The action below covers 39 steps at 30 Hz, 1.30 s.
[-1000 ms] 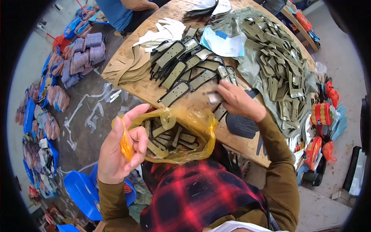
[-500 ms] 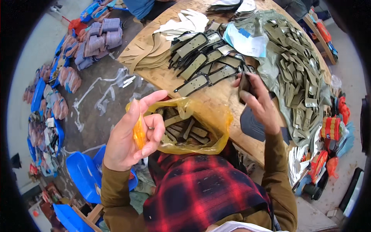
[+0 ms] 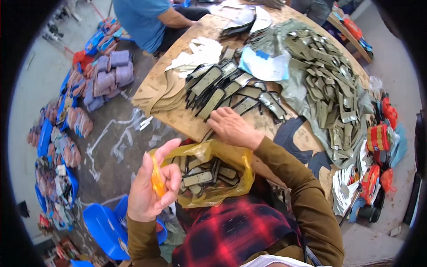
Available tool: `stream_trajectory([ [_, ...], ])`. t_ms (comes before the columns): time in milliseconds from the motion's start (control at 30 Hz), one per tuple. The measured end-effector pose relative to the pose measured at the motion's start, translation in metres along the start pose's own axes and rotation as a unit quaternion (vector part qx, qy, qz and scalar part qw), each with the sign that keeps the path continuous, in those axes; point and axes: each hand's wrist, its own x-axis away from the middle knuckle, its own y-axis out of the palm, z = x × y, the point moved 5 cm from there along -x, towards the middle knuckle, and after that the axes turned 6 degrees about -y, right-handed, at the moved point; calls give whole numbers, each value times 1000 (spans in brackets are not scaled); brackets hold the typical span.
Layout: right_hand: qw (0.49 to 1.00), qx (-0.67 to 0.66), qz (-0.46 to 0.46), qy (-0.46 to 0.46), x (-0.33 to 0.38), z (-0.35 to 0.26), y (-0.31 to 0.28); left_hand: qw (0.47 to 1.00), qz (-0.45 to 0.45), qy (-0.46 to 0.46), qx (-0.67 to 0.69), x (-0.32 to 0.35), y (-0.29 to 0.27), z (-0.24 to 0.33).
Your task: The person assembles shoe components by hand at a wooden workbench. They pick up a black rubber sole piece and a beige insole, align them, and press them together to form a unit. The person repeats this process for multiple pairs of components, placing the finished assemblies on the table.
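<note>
My left hand (image 3: 155,184) grips the gathered edge of a yellow translucent plastic bag (image 3: 220,201), its index finger raised. The bag's mouth gapes open in front of my lap, at the table edge. Inside lie several olive strips with black edging (image 3: 198,178), heaped at different angles. Just beyond the bag, my right hand (image 3: 235,127) is low over the table edge, its fingers bent down together. Its fingertips are partly hidden, with a dark sliver showing under them. Right behind it spreads a pile of similar olive, black-edged strips (image 3: 211,80).
White cut pieces (image 3: 195,53) and tan curved pieces (image 3: 162,95) lie at the table's left side. Paper sheets (image 3: 264,64) rest on the pile. Olive pieces (image 3: 320,89) cover a plastic sheet at right. Dark flat pieces (image 3: 289,138) lie nearer. A person in blue (image 3: 142,22) sits far left.
My right hand has moved left from the pile's right side to just beyond the bag. A light olive strip now shows on top in the bag. My left hand keeps its grip.
</note>
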Motion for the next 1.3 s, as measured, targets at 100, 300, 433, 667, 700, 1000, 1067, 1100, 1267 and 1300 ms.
stream_trajectory([
  [100, 1000, -24, 13, 9, 8, 4, -11, 1000, 20, 1, -9, 0, -3, 2],
  [300, 903, -101, 301, 290, 103, 52, -76, 999, 10, -6, -35, -5, -8, 1],
  [433, 919, 87, 139, 358, 135, 81, -77, 999, 7, -14, -40, -9, -6, 0],
  [667, 926, 103, 162, 326, 141, 94, -64, 999, 19, -11, -48, -12, -4, 0],
  [700, 905, 21, 217, 365, 145, 97, -67, 999, 21, -8, -47, -11, -4, 0],
  [1000, 785, -543, 127, 270, 83, -27, -90, 999, 33, 4, -24, -15, -5, 4],
  [1067, 759, -577, 155, 259, 79, -16, -85, 999, 35, 5, -20, -15, -1, 5],
  [1100, 701, -576, 255, 333, 94, 13, -76, 999, 27, -1, -20, -16, 0, 4],
  [1267, 952, 141, 127, 240, 44, 77, -84, 998, 46, -16, -34, -18, 5, 1],
  [1300, 959, 129, 78, 241, 38, 92, -68, 998, 43, -18, -34, -19, 5, 2],
])
